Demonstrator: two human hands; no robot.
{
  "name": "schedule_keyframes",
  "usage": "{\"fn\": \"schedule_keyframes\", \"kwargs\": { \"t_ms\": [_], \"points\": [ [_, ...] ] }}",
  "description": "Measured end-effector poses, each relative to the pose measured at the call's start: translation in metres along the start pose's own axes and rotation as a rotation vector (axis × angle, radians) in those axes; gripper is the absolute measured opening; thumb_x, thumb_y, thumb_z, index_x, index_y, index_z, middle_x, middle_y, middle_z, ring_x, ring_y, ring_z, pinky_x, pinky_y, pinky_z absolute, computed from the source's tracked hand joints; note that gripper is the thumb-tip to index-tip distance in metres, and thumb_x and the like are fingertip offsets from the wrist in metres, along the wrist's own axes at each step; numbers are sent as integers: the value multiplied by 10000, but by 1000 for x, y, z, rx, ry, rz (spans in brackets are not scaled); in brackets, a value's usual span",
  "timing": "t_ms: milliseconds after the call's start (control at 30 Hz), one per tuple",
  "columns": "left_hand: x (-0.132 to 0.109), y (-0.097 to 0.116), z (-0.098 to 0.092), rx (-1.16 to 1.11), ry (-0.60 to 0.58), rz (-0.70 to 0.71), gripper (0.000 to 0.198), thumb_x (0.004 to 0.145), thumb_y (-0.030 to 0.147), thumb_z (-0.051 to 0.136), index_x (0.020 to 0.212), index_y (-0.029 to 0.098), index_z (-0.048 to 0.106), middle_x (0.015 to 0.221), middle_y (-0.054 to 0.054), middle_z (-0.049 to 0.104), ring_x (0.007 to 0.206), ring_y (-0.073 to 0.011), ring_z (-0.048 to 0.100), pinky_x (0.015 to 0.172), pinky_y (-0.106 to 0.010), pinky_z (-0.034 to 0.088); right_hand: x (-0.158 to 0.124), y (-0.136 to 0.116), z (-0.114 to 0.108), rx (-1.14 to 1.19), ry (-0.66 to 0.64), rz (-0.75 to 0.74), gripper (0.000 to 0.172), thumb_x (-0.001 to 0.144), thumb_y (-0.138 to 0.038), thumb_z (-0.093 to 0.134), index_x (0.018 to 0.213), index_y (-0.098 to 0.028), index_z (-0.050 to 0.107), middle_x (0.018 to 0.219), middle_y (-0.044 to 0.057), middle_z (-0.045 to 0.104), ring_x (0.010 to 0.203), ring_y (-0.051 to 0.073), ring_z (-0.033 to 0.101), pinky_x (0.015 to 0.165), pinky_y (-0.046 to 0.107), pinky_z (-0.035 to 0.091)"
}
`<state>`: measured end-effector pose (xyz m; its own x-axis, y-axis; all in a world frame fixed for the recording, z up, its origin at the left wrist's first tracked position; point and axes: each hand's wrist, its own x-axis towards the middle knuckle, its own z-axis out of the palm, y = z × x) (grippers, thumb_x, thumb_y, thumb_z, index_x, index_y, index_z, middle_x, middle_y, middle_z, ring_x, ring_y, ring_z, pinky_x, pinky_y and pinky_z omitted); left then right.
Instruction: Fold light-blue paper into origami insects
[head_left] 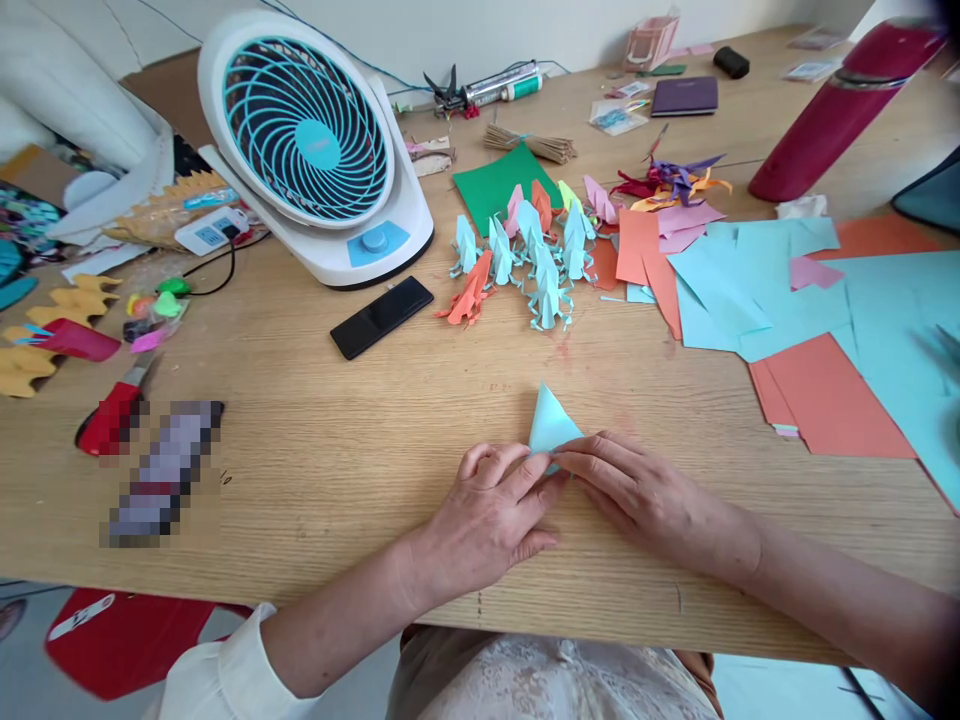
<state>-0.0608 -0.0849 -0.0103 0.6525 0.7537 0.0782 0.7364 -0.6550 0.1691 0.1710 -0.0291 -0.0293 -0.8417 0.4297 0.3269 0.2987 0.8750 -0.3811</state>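
A small light-blue sheet of origami paper [553, 420], folded to a pointed triangle, lies on the table in front of me. My left hand [495, 515] presses on its lower left edge with bent fingers, the thumb lying to the side. From the right, my right hand [637, 490] holds the lower edge, fingers together and fingertips meeting those of the left. The paper's bottom part is hidden under the fingers. Beyond it stand several folded paper figures with curled legs, among them a blue one [549, 290] and an orange one [469, 290].
A white fan [375, 200] stands at the back left, with a black phone [382, 317] before it. Blue sheets [795, 290] and orange sheets [840, 390] overlap on the right. A red bottle [825, 130] stands behind them. Red-handled scissors [112, 415] lie far left.
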Motion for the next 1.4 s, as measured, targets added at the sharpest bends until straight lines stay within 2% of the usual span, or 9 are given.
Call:
{"fn": "schedule_keyframes", "kwargs": {
  "t_ms": [300,400,533,667,900,1133,1300,1400],
  "points": [
    [-2,0,0,16,19,21,449,946,491,521,1273,185,557,1261,-79,625,1187,-255,464,994,-456,265,3,2,2,14,-4,-4,252,995,-134,413,1083,-88,644,1161,150,625,1005,226,569,862,375,544],
    [-9,-5,-3,18,67,66,408,999,414,448,1303,156,535,1259,-86,647,1206,-231,493,1018,-456,251,3,2,1,0,12,-18,249,988,-120,423,1094,-70,643,1154,154,628,985,225,568,865,374,542],
    [-22,-12,-11,44,132,13,315,1007,262,456,1288,159,555,1261,-70,665,1191,-202,536,1026,-436,254,3,2,0,-2,19,-29,264,981,-106,419,1120,-84,643,1148,151,634,967,221,583,852,365,545],
    [-23,-15,-14,138,101,30,328,996,236,488,1315,180,541,1251,-55,669,1151,-184,550,1013,-431,258,3,2,2,-21,31,-34,269,981,-111,414,1118,-109,645,1146,146,636,974,229,589,850,381,546],
    [-17,-18,-10,275,72,58,367,968,167,506,1334,182,529,1139,-58,686,1071,-192,546,1017,-438,281,2,2,5,-5,37,-31,266,983,-118,412,1121,-125,639,1135,139,632,987,227,584,847,375,541],
    [-18,-18,-11,174,-1,4,376,985,179,451,1356,185,511,1207,-72,662,1116,-204,520,1049,-465,259,3,0,3,-27,-6,-18,277,994,-134,395,1155,-116,620,1160,139,619,983,224,570,856,374,533],
    [-18,-22,-11,289,44,166,391,983,127,436,1364,171,513,1367,-58,600,1207,-198,486,1045,-446,258,5,-2,0,-64,-6,-31,285,992,-121,382,1129,-93,629,1135,147,624,962,230,567,835,374,531],
    [-18,-24,-10,236,33,198,392,994,117,413,1371,172,506,1401,-48,580,1230,-185,469,1050,-445,244,5,-3,-1,-64,0,-30,296,994,-116,367,1120,-87,633,1128,151,625,956,227,568,830,367,526]
  ]
}}
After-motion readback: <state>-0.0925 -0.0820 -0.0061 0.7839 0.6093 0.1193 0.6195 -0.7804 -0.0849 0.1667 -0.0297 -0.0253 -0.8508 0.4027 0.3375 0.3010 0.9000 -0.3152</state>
